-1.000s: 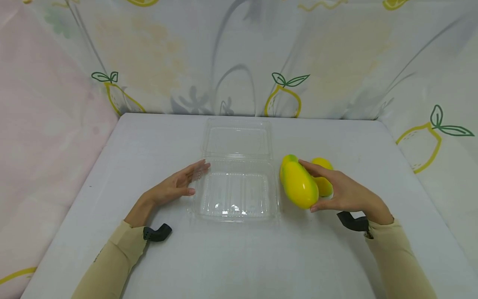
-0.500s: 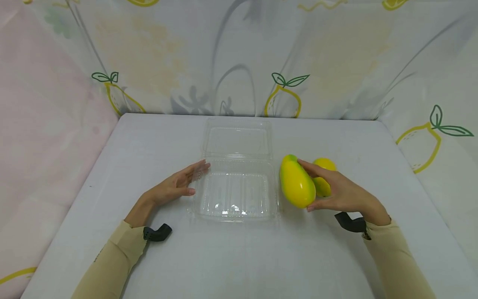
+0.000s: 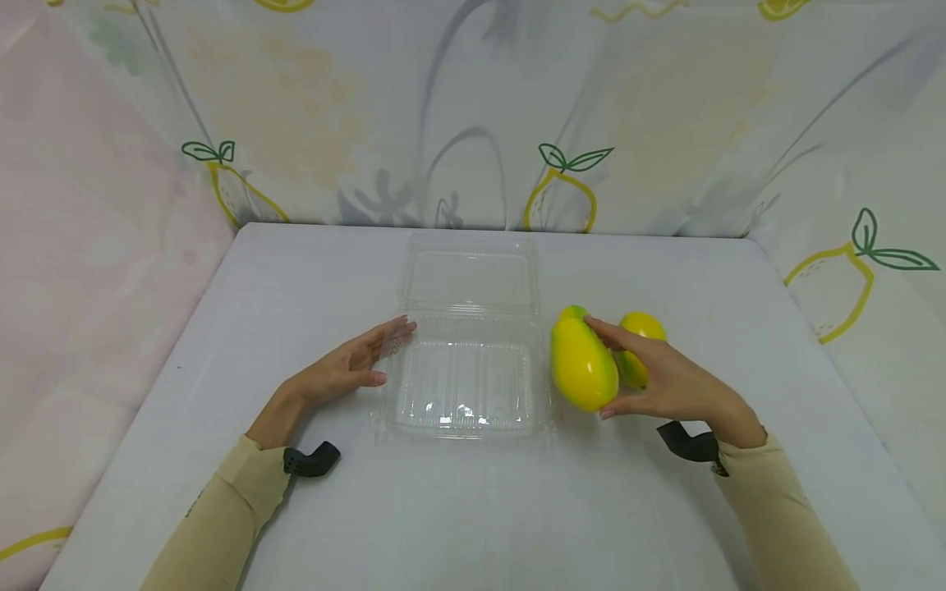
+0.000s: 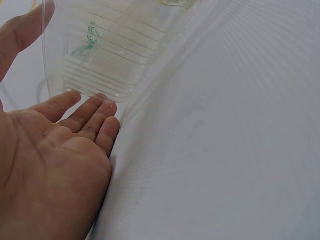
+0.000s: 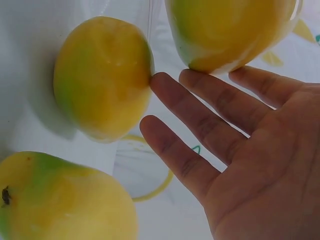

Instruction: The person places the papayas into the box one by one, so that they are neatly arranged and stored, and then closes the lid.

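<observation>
fingers (image 3: 612, 331) of the right hand (image 3: 676, 382) clamped on a mango (image 3: 582, 365), presumably spanning its length for security; two other mangoes (image 3: 645, 325) toward three o'clock. clear box (image 3: 466, 382) at nine o'clock, touched by straight fingers of the left hand (image 3: 336, 373), apparently for steadying.

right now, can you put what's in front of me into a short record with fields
box: clear plastic, lid open, lying beyond it
left hand: at the box's left side
right hand: holds a mango, right of the box
other mangoes: two in the right wrist view
table: white
backdrop: fruit prints
</observation>
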The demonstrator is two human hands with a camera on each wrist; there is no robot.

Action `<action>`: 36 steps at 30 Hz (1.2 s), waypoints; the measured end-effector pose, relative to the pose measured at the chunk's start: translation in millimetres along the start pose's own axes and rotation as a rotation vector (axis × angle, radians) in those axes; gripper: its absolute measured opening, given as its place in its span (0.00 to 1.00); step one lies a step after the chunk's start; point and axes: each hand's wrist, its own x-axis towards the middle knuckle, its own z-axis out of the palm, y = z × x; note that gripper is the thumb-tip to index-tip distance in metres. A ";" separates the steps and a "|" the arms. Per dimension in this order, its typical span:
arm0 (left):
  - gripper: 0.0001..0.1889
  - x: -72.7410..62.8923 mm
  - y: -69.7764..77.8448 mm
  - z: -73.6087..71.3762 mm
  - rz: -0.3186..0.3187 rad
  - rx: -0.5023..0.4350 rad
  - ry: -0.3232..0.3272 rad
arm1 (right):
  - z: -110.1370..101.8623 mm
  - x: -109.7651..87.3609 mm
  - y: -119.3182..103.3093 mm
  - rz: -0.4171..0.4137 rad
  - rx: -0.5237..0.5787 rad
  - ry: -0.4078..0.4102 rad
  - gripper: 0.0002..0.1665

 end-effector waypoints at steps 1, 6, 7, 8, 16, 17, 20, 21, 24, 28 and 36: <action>0.44 0.0 0.0 -0.1 0.003 0.000 -0.001 | 0.3 0.2 -0.7 -0.001 -0.001 0.000 0.64; 0.44 -0.4 -0.1 -0.2 0.007 0.001 0.000 | 1.0 0.4 -4.4 0.004 0.004 -0.003 0.64; 0.44 -0.4 -0.4 -0.3 0.006 0.002 0.001 | 1.1 0.4 -5.0 0.007 0.002 -0.004 0.64; 0.44 -0.4 -0.7 -0.4 0.005 0.002 0.002 | 1.1 0.4 -5.5 0.012 0.001 -0.004 0.65; 0.43 -0.8 -1.7 -0.9 -0.002 0.012 0.009 | 2.4 1.3 -7.4 0.032 0.005 -0.020 0.65; 0.43 -0.9 -1.4 -0.8 -0.003 0.015 0.010 | 2.7 1.4 -7.5 0.033 0.010 -0.020 0.65; 0.44 -0.7 0.0 -0.2 -0.006 0.018 0.010 | 3.8 2.0 -7.7 0.027 0.025 -0.020 0.65; 0.44 -0.6 0.3 -0.1 -0.004 0.018 0.008 | 4.3 2.3 -7.8 0.022 0.030 -0.018 0.65; 0.44 -0.4 0.8 -0.1 0.001 0.017 0.004 | 5.8 3.0 -7.6 0.003 0.039 -0.013 0.64; 0.43 -0.4 0.4 -0.5 0.003 0.008 0.003 | 7.0 3.6 -7.9 -0.009 0.025 -0.014 0.65; 0.43 -0.2 1.4 0.1 0.002 0.000 0.003 | 9.3 5.1 -9.3 -0.011 0.019 -0.019 0.66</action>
